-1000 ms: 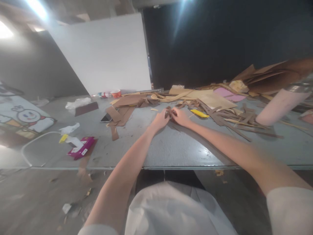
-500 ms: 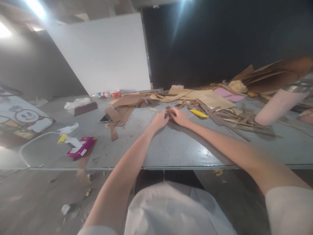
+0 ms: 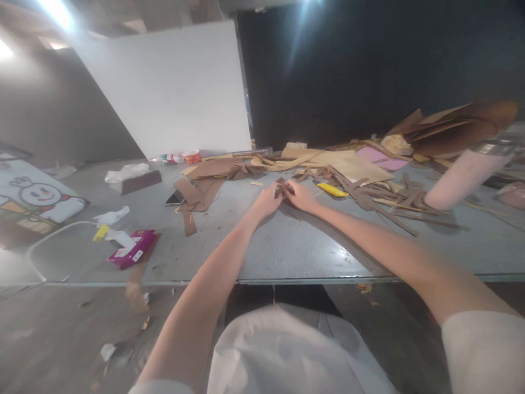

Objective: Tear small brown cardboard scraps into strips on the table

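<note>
Both hands meet over the middle of the grey table (image 3: 287, 251), fingers curled around a small brown strip (image 3: 281, 182) that looks like leather or paper. My left hand (image 3: 267, 200) is closed on it from the left. From the other side my right hand (image 3: 301, 196) pinches the same piece. Fingers cover most of the strip, so its full shape is hidden. Just right of my right hand lies a yellow cutter (image 3: 332, 190). Beyond it spreads a heap of thin brown strips (image 3: 369, 197).
A pink bottle (image 3: 463, 178) stands at the right. Brown sheets (image 3: 215, 167) partly cover a phone (image 3: 175, 197) to the left. Nearer the front edge sit a purple tissue pack (image 3: 133, 249) and a white cable (image 3: 35, 249). A printed bag (image 3: 41, 194) is at far left.
Both hands stay at the same spot with the brown strip between them, fingers shifting barely at all. The whole view has moved very slightly.
</note>
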A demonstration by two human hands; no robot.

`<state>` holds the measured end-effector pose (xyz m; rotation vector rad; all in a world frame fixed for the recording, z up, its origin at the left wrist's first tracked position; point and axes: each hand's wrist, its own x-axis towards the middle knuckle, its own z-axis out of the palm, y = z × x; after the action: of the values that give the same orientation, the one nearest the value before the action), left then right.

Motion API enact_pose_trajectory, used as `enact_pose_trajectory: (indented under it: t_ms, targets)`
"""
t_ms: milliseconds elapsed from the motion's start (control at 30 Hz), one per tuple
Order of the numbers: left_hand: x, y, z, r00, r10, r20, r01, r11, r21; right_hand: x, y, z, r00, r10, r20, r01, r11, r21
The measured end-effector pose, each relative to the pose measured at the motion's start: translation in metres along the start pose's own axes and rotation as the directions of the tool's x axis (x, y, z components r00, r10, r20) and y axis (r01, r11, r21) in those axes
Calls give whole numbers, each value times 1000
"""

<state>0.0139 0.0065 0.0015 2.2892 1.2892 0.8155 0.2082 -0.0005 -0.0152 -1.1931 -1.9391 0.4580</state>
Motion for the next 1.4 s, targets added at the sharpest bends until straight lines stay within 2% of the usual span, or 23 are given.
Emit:
enact_pose_trajectory:
  t_ms: [833,1400]
  targets:
    - [0,1,-2,999,22,26,-22,1000,8,1,3,2,1000,-15,-9,14,999,-37]
    - [1,-1,0,1000,20,16,-21,1000,14,0,1,1,1000,-23,2,23,1000,12]
